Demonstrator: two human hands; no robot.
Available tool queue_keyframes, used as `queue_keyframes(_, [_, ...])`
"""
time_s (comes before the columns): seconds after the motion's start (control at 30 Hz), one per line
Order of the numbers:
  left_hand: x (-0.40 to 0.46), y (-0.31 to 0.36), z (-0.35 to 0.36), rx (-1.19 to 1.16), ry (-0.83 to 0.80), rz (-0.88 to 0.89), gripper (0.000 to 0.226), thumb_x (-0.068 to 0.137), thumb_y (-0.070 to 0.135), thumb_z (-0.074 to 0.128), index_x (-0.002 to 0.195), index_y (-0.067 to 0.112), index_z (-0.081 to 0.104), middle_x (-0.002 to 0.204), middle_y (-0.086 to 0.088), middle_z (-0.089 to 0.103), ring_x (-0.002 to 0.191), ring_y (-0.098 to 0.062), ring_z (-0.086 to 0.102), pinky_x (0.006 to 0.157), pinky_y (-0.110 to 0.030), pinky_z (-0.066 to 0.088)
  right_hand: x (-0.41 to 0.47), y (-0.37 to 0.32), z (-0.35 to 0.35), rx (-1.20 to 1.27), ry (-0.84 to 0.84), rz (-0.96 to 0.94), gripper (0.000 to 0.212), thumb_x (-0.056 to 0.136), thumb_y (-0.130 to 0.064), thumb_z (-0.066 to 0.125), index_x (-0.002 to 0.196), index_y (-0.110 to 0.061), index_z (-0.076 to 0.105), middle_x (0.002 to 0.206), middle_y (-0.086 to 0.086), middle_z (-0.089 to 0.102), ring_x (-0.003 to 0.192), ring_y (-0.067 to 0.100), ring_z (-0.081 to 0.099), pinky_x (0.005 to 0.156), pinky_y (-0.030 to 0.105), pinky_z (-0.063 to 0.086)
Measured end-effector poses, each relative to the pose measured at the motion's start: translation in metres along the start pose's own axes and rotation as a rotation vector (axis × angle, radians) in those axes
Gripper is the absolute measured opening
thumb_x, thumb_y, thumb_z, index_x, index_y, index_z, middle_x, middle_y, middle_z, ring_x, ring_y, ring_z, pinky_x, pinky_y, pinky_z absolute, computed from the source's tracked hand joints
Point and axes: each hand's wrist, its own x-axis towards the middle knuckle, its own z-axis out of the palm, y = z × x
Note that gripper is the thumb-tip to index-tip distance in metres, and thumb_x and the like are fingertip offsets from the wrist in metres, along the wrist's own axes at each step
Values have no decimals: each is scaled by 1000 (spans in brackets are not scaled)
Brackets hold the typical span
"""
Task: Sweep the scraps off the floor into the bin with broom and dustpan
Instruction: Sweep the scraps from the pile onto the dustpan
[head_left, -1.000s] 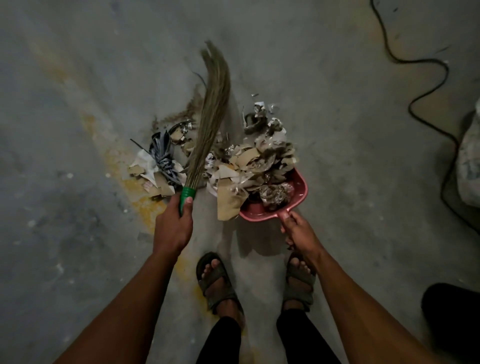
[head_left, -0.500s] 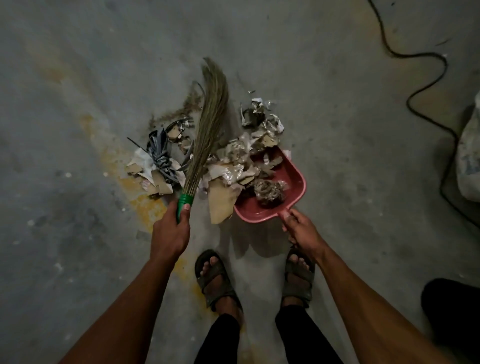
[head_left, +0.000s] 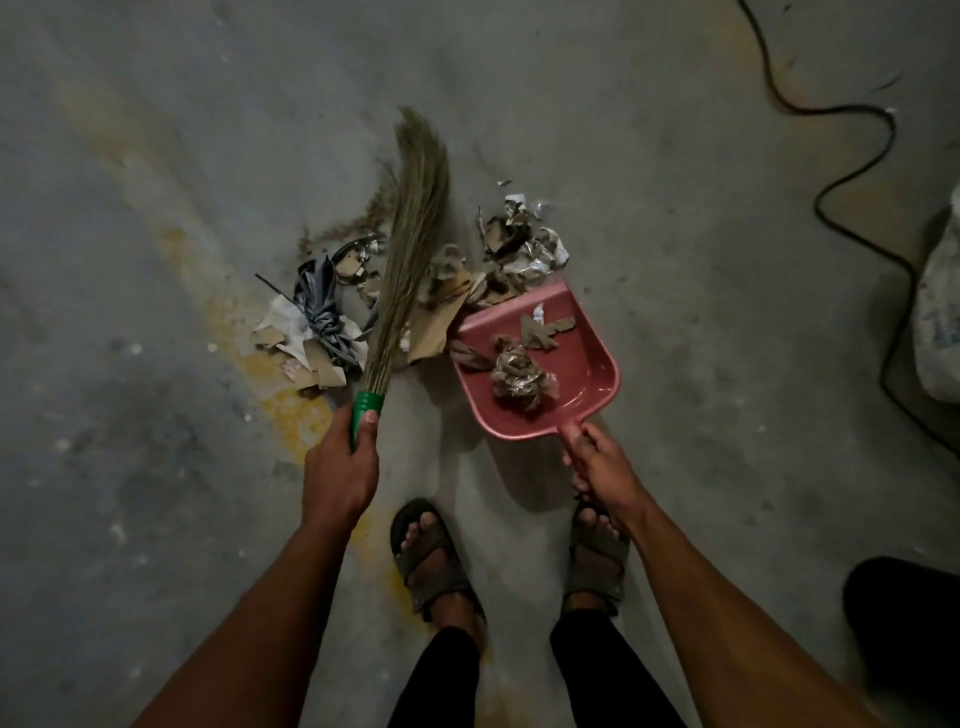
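Your left hand (head_left: 340, 467) is closed around the green grip of the broom (head_left: 410, 244), and your right hand (head_left: 605, 465) is wrapped around the handle of the red dustpan (head_left: 592, 358), which holds only a crumpled wad and a few bits of card. Most of the scraps (head_left: 322, 322) lie on the floor (head_left: 156, 156) left of the bristles and just beyond the pan's lip. Press that lip flat to the floor, then draw short, low strokes toward it; no bin is clearly in view.

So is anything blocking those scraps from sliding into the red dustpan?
Nothing visible. The scraps lie right at the open lip of the dustpan, with the broom lying across the pile's left part.
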Motion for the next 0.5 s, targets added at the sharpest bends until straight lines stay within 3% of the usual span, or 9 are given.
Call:
queue_keyframes(0.17, [0,-14,-8,1,12,-82,38,111,55,35,126,26,56,96,-9,69,90,-36,65,76,-44,49,1,7,-3,-49,73,33,41,104,-51,56,99,-11,64,70,0,56,45,8,37,39,23,29])
queue_keyframes(0.3, [-2,-26,-13,23,27,-114,39,111,55,35,130,28,55,96,-12,69,92,-38,65,80,-46,52,-1,20,-10,-77,93,77,38,104,-52,56,95,-16,64,64,-4,54,45,8,40,39,22,33])
queue_keyframes(0.43, [-2,-32,-13,78,39,-44,40,110,57,35,136,32,52,88,-8,68,81,-34,63,71,-40,46,-2,35,-14,-155,110,78,36,106,-48,55,89,-17,64,60,-7,57,47,4,47,44,17,38])
queue_keyframes(0.5, [3,-35,-12,107,47,-11,40,110,59,34,136,34,50,82,-4,65,74,-30,59,66,-38,43,-1,44,-12,-203,107,102,38,106,-50,55,86,-19,63,62,-6,59,50,7,50,48,22,41])
